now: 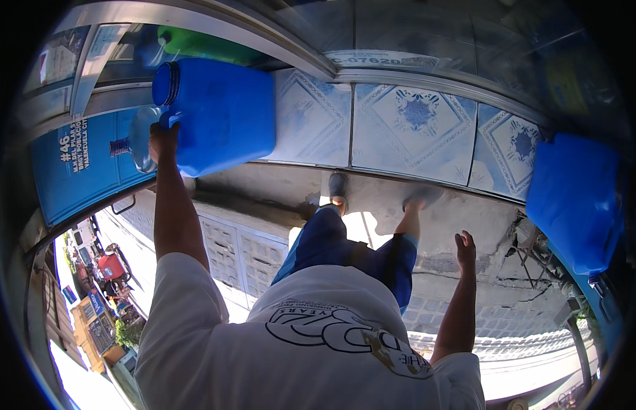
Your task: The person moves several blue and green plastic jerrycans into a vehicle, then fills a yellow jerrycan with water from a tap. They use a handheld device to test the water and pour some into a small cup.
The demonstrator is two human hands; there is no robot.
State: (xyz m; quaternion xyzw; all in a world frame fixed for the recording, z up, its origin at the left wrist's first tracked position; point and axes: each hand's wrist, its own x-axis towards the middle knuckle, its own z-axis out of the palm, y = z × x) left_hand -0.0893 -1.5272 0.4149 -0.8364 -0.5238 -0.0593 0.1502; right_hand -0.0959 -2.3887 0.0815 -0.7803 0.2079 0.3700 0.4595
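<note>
The left hand point(164, 142) is clenched around the moulded handle of a blue jug point(228, 119), at the far left by the tiled ledge point(415, 167); its fingertips are mostly hidden. The right hand point(466, 253) is released, raised over the floor at the right with nothing in it. The step in hand looks to be handling the jug one-handed. The next move seems to call for a firm wrist and care around the clear bottle point(144, 130) just beside that grip; a second hand under the base would steady a bulky load.

The jug is boxy, of smooth, slightly translucent plastic, with rounded corners and a dark ribbed cap at its neck, which points left. Whether it rests on the ledge or is lifted, I cannot tell. The clear bottle is round and glossy, with a ridged neck.

Farther out, a bright green container point(208, 44) shows beyond the jug, and another blue container point(574, 201) stands at the right. The ledge's glazed tiles carry blue floral diamonds; the concrete floor point(434, 263) is rough and cracked.
</note>
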